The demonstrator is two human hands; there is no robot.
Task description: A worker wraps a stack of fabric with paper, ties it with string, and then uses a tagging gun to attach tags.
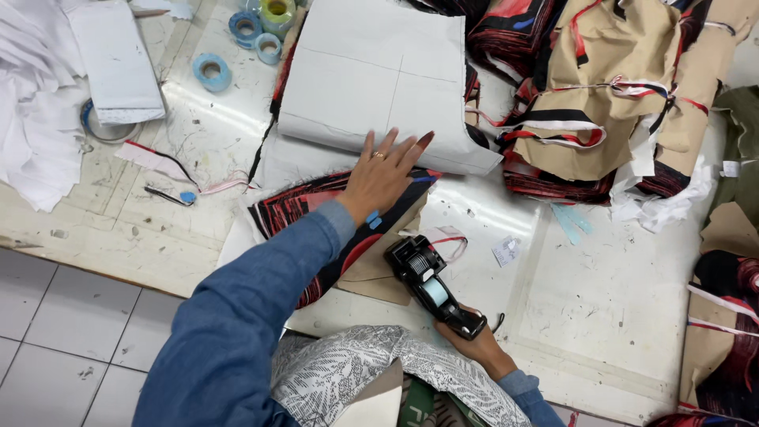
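Right hand [474,344] grips label gun [431,286]; fabric beside.

Tape rolls [212,72] — five; label gun [433,288] — one; hands — two.

Paper pattern [379,79] lies on the fabric stack [332,213]; tape rolls [237,43] left of it; fabric bundles [609,103] right.

A scuffed white table [601,316] is being used as the work surface. Blue tape rolls [212,71], small snips [168,195], white cloth [32,103], a white paper pattern [379,79] over red-and-black fabric pieces [316,207], bundles of tan cut pieces [609,87] and a small tag [506,251] are being carried on it.
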